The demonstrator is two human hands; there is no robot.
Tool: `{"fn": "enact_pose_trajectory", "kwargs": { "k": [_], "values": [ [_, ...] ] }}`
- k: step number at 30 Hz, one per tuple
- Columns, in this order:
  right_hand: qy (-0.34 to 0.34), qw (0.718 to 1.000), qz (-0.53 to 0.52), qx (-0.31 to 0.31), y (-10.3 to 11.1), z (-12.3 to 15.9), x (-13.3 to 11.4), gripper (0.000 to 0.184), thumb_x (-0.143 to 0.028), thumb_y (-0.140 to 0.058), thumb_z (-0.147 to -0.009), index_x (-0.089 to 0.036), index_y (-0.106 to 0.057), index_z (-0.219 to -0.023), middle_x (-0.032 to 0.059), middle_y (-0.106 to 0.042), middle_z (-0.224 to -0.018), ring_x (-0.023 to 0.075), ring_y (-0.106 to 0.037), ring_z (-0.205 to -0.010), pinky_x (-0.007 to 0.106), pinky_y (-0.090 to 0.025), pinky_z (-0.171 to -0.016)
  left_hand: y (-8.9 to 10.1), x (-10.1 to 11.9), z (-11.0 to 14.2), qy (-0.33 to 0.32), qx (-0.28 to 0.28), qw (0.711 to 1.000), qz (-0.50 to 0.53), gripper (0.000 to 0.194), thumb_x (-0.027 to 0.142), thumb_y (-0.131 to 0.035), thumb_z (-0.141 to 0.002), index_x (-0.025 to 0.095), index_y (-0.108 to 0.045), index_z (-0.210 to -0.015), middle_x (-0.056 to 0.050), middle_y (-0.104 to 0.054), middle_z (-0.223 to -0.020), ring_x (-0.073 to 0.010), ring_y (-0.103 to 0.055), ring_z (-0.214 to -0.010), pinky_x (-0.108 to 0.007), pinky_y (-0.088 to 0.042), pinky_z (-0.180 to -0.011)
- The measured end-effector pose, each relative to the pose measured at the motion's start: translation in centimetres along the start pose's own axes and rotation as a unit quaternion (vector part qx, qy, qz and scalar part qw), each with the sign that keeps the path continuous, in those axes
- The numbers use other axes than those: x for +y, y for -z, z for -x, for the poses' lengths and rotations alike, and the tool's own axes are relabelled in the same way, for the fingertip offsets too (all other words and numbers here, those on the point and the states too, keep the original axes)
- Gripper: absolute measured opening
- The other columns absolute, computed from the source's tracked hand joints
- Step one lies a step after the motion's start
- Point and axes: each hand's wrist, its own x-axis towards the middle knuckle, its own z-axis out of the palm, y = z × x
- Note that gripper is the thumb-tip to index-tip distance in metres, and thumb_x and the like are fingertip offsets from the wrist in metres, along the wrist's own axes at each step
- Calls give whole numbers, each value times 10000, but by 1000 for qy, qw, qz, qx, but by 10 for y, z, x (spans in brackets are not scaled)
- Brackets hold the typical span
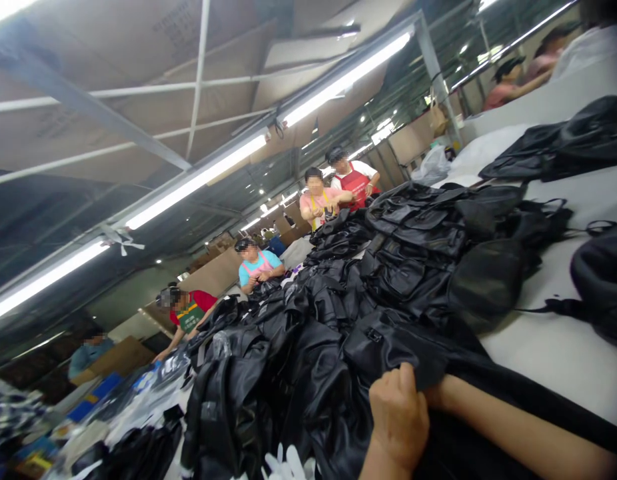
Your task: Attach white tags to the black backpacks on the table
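Observation:
A black backpack [388, 343] with a glossy, leather-like surface lies tilted in front of me, a zipper or tab showing near its top. My left hand [399, 415] is closed in a fist on the near edge of this backpack, pinching its material. From the lower right my right forearm [508, 417] reaches in, and the hand at its end goes under or inside the backpack, so its fingers are hidden. Around both hands several more black backpacks [228, 407] are heaped together. White finger-like shapes, perhaps a glove [287, 465], show at the bottom edge.
The heap of backpacks runs along a pale table [533, 357] toward the far end. More black bags [606, 280] lie at the right. Co-workers in aprons stand across the table, one in a red apron [356, 187], another in pink [261, 267]. Tube lights [198, 180] hang above.

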Motion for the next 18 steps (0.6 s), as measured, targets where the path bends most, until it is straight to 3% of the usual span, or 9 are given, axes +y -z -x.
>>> {"fn": "enact_pose_trajectory", "kwargs": {
  "k": [3,6,9,11,13,16,18],
  "values": [
    [73,996,51,-13,40,14,36,347,-198,-317,-810,-207,-645,-697,40,-642,-743,108,-577,-679,166,-499,-562,3,8,-4,14,-1,1000,10,434,92,-455,-621,154,-441,-1050,-21,-566,-715,-160,-524,-609,-276,-401,-521],
    [127,988,59,-60,52,29,46,308,-150,-353,-793,-190,-658,-801,61,-649,-832,138,-581,-828,258,-470,-811,7,14,-6,10,-16,1000,22,432,121,-480,-621,168,-462,-1050,-27,-567,-745,-174,-527,-636,-289,-422,-536],
    [45,996,76,-18,42,39,40,335,-91,-336,-764,-170,-637,-889,100,-632,-913,176,-582,-853,307,-493,-789,9,15,-5,12,-16,1000,23,435,114,-472,-641,165,-462,-1074,-36,-568,-775,-173,-529,-668,-288,-442,-572],
    [-49,997,67,10,35,41,33,386,-70,-287,-736,-144,-627,-902,118,-633,-868,188,-595,-786,313,-514,-724,9,14,-4,13,-22,999,20,427,103,-451,-667,156,-459,-1090,-43,-566,-785,-168,-531,-689,-278,-447,-591],
    [-108,993,39,-3,34,39,27,390,-64,-283,-703,-147,-636,-845,114,-637,-792,199,-596,-740,318,-517,-669,10,14,-2,16,-26,999,17,413,95,-432,-686,145,-460,-1096,-47,-561,-781,-162,-530,-693,-269,-446,-591],
    [-68,996,-14,-62,40,31,20,327,-107,-334,-704,-178,-649,-758,95,-637,-733,205,-592,-711,316,-504,-638,11,16,0,7,-14,1000,4,386,85,-416,-698,143,-475,-1075,-41,-548,-742,-156,-517,-648,-267,-426,-545],
    [-24,998,-33,-52,45,21,19,277,-175,-375,-748,-195,-650,-764,91,-633,-723,197,-587,-689,299,-500,-619,11,18,2,-21,7,1000,-3,370,86,-412,-698,145,-488,-1055,-36,-537,-707,-151,-503,-607,-266,-400,-511]
  ]
}}
